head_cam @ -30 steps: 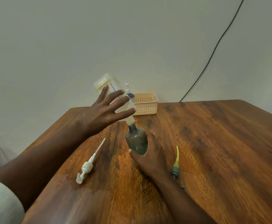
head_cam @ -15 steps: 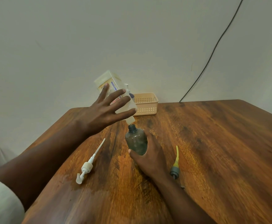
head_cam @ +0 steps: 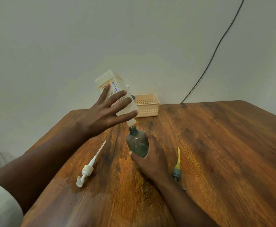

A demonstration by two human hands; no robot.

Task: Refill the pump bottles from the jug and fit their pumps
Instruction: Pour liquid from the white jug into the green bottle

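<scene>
My left hand (head_cam: 106, 113) holds a pale translucent jug (head_cam: 113, 85) tilted steeply, its spout directly over the open neck of a small dark grey bottle (head_cam: 137, 142). My right hand (head_cam: 152, 158) grips that bottle from its right side and keeps it upright on the wooden table (head_cam: 216, 153). A white pump (head_cam: 90, 166) with its long tube lies on the table to the left. To the right of my wrist lies a grey pump with a yellow tube (head_cam: 177, 166). Another pump bottle (head_cam: 130, 94) stands behind the jug, mostly hidden.
A peach plastic basket (head_cam: 148, 105) sits at the table's far edge against the wall. A black cable (head_cam: 216, 49) runs down the wall to the table's back edge. A damp-looking patch darkens the wood near the white pump.
The jug has tipped a little steeper, its base rising. The grey bottle, both pumps and my right hand have stayed where they were.
</scene>
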